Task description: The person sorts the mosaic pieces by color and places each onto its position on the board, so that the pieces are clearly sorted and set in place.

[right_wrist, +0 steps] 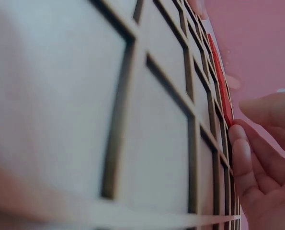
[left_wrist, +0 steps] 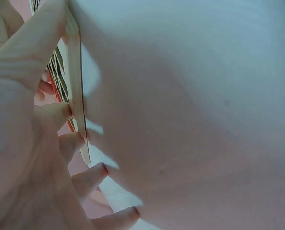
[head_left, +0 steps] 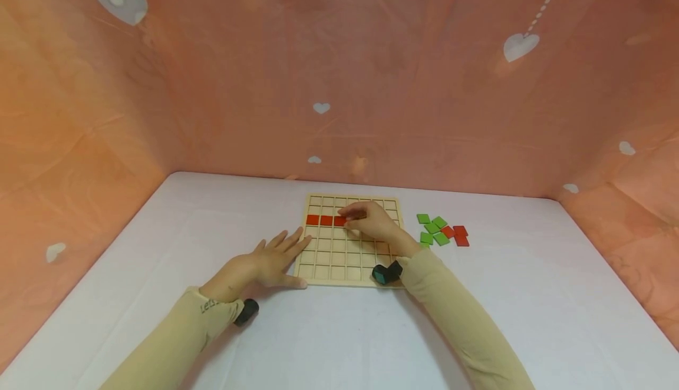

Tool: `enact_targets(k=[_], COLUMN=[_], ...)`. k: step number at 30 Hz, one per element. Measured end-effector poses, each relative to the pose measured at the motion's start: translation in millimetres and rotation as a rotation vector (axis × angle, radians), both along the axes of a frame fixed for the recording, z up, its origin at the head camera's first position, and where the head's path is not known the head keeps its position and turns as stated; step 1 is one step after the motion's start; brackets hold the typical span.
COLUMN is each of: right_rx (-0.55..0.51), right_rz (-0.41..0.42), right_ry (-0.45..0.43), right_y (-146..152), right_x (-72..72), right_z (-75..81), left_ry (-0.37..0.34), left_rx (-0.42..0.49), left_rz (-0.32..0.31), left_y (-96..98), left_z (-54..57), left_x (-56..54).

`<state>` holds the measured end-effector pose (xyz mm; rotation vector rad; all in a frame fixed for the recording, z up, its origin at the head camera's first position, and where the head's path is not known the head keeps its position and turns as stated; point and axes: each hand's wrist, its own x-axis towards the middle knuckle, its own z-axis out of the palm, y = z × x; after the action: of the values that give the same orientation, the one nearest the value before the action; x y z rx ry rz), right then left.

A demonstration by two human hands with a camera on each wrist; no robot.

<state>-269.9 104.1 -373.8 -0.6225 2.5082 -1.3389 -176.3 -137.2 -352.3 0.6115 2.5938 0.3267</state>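
A pale wooden grid board (head_left: 338, 258) lies on the table. Three red square tiles (head_left: 313, 220) sit side by side in one of its upper rows, starting from the left edge. My left hand (head_left: 273, 263) has its fingers spread at the board's left side, thumb by the near left corner; the left wrist view shows fingertips against the wooden edge (left_wrist: 77, 86). Over the board, my right hand (head_left: 373, 220) has its thumb and fingertips at the rightmost red tile. In the right wrist view, the fingertips stand apart at the end of the red row (right_wrist: 221, 81).
To the right of the board lie several loose green tiles (head_left: 423, 218) and a few red tiles (head_left: 461, 241), some overlapping. White cloth covers the table (head_left: 329, 331). Pinkish-orange fabric (head_left: 414, 113) with white hearts encloses the back and sides.
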Motion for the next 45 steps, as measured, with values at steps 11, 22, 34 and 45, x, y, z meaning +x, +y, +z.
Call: enact_targets(k=[11,22,34,45], right_rx=[-0.081,-0.117,-0.144,-0.126], right_rz=[0.067,-0.009,-0.059,-0.147], right_ry=[-0.046,-0.098,-0.116,-0.143], right_y=[12,35,54,67], right_x=[7.1,11.9,17.9,22.0], right_z=[0.3,0.2,-2.2,1.2], left_ry=[-0.003,0.008,0.008,0.010], left_rx=[0.009,-0.004,-0.001,0.004], left_rz=[0.013,-0.004,0.002,0.004], left_y=[-0.3,1.0,-0.8,-1.4], left_z=[2.0,-2.2,-1.8,-0.9], left_x=[3.0,-2.2,-1.6,-1.6])
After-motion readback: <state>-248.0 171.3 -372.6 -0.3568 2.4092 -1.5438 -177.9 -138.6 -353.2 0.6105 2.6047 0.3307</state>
